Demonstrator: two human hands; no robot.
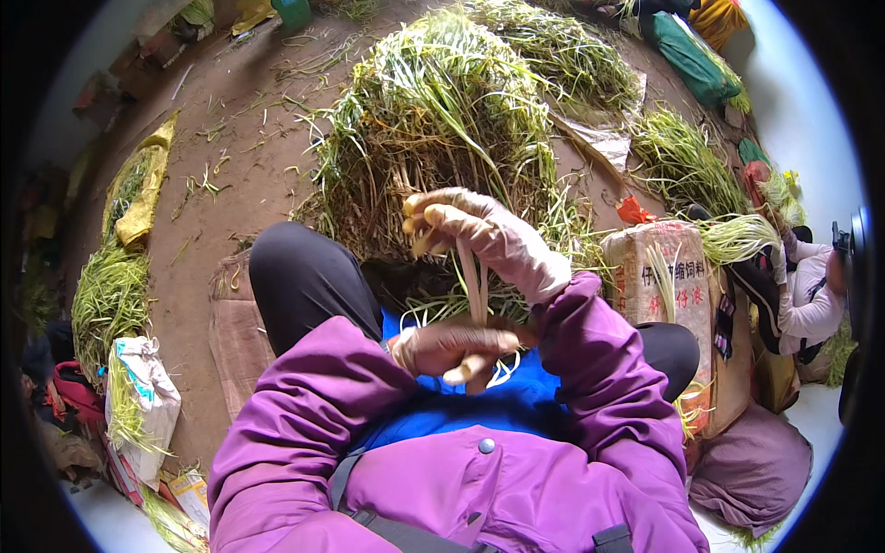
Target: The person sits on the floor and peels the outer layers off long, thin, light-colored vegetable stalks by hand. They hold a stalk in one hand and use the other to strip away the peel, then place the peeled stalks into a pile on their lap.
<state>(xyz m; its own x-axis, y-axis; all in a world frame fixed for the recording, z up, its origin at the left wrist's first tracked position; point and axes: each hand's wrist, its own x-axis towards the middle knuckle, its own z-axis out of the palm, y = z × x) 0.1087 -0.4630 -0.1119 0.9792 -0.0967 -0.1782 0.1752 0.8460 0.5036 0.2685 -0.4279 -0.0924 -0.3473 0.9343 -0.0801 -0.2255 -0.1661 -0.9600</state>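
My gloved right hand (491, 238) is raised above my lap, its fingers curled around the upper end of a few pale, long leafy stalks (474, 283). Lower down, my gloved left hand (456, 349) closes around the same stalks. Thin whitish ends (506, 370) poke out below its fingers. Both gloves are thin, whitish and stained. Beyond my hands stands a large heap of green leafy plants (442, 117), with brown, dried leaves and pale stems on its near side. Loose green-white leaves (442, 307) lie between my knees, by the blue apron (470, 408).
At my right is a printed woven sack (657, 276) with a few pale stalks on top. Further right, a person in white (805, 297) sits holding a pale bundle (740, 238). Left stand a yellow sack (142, 200), a green pile (110, 304) and a white bag (148, 408).
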